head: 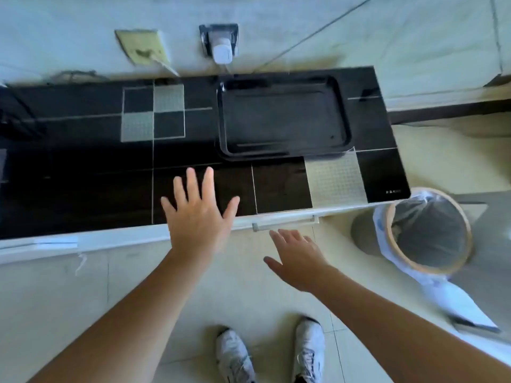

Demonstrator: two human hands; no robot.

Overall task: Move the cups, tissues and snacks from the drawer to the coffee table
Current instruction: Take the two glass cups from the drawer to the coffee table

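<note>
I look down on a black glass-topped coffee table (83, 189) with a white front. A closed drawer with a metal handle (284, 221) sits in that front, at the right. My left hand (197, 214) hovers over the table's front edge, fingers spread and straight, holding nothing. My right hand (297, 255) is lower, just below the drawer handle, fingers extended toward it and not touching it. A black tray (283, 118) lies on the table top with nothing in it. No cups, tissues or snacks are visible.
A round bin (428, 230) lined with a plastic bag stands on the floor right of the table. A white bottle in a dark holder (221, 49) and a flat tan item (142, 47) lie beyond the table. My white shoes (271, 352) stand on pale tiles.
</note>
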